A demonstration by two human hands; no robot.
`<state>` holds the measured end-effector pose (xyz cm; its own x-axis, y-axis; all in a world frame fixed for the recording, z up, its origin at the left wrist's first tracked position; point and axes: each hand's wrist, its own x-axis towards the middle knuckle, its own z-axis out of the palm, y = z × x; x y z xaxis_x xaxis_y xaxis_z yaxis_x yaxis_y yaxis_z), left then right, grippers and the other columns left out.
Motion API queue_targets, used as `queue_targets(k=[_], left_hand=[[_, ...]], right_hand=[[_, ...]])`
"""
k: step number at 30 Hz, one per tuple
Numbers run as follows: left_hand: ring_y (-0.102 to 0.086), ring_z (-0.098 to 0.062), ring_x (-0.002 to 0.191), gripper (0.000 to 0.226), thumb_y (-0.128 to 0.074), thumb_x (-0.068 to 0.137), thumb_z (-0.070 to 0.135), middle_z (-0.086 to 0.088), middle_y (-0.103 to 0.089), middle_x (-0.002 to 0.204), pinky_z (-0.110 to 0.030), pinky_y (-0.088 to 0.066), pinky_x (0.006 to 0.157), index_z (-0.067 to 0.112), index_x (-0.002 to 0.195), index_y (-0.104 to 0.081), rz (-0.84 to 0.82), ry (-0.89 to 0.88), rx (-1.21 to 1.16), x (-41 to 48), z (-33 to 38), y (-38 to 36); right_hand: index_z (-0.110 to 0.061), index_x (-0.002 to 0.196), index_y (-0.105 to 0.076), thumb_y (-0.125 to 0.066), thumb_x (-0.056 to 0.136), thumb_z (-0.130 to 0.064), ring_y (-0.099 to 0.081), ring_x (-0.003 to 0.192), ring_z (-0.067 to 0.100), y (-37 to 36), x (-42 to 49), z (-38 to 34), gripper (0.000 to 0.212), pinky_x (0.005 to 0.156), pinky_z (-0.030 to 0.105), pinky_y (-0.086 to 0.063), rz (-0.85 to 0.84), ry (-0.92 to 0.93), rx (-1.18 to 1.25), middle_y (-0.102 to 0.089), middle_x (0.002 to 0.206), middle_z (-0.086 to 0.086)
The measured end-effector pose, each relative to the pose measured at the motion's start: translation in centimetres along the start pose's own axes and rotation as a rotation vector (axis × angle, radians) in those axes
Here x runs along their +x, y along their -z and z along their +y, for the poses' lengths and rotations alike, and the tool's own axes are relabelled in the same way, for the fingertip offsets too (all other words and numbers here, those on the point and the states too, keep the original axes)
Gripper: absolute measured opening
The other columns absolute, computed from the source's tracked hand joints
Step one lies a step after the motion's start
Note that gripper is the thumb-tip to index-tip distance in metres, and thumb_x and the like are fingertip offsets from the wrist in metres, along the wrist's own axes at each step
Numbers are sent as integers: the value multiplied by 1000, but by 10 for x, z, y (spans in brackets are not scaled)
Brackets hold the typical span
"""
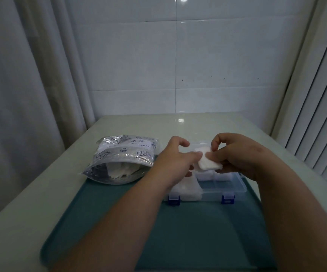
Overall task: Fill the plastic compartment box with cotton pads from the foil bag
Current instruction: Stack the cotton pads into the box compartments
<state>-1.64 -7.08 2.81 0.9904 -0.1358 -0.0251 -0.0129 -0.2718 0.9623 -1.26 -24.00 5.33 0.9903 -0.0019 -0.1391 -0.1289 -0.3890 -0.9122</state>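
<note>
A clear plastic compartment box (231, 188) with two blue latches lies open on a teal mat. White cotton pads fill its near-left compartments (188, 190). Above the box both hands hold a small stack of white cotton pads (205, 160). My left hand (173, 160) pinches the stack's left edge with its fingertips. My right hand (239, 154) grips the stack from the right, thumb on top. The foil bag (123, 158), printed with shell drawings, lies to the left with its mouth open toward me and more pads visible inside.
The teal mat (158, 222) covers the near part of a pale glossy table (178, 122). A tiled wall stands behind the table, a curtain hangs on the left and ribbed panels stand on the right.
</note>
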Motion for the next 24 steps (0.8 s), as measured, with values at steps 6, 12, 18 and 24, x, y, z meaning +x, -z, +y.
queue_targets(k=[6, 12, 18, 24], left_hand=[[-65, -31, 91, 35, -68, 83, 0, -17, -55, 105, -38, -60, 69, 16, 100, -42, 37, 84, -219, 9, -6, -16], [-61, -13, 67, 18, -71, 84, 16, -2, -67, 86, -26, -48, 58, 23, 79, -56, 68, -92, 143, 8, -16, -26], [-60, -15, 79, 10, -59, 92, 17, 3, -65, 94, -26, -43, 65, 26, 88, -60, 9, -176, 469, 7, -14, -27], [-59, -15, 87, 18, -58, 90, 10, 4, -63, 99, -24, -43, 70, 28, 88, -62, 23, -175, 666, 6, -13, -31]], right_hand=[[-9, 88, -63, -71, 85, -9, -68, 68, 21, 0, 0, 1, 8, 59, 28, -58, -7, -9, -131, -69, 84, 13], [-9, 93, -66, -72, 83, -6, -69, 80, 26, 5, 0, 4, 12, 73, 36, -61, -75, -78, -269, -66, 93, 14], [-2, 91, -68, -70, 83, 0, -67, 58, 19, 2, 2, 7, 8, 60, 30, -61, -103, -144, -373, -68, 72, 11], [-9, 83, -68, -68, 86, -1, -65, 65, 24, -11, 8, 8, 8, 65, 33, -61, -116, -193, -504, -65, 78, 13]])
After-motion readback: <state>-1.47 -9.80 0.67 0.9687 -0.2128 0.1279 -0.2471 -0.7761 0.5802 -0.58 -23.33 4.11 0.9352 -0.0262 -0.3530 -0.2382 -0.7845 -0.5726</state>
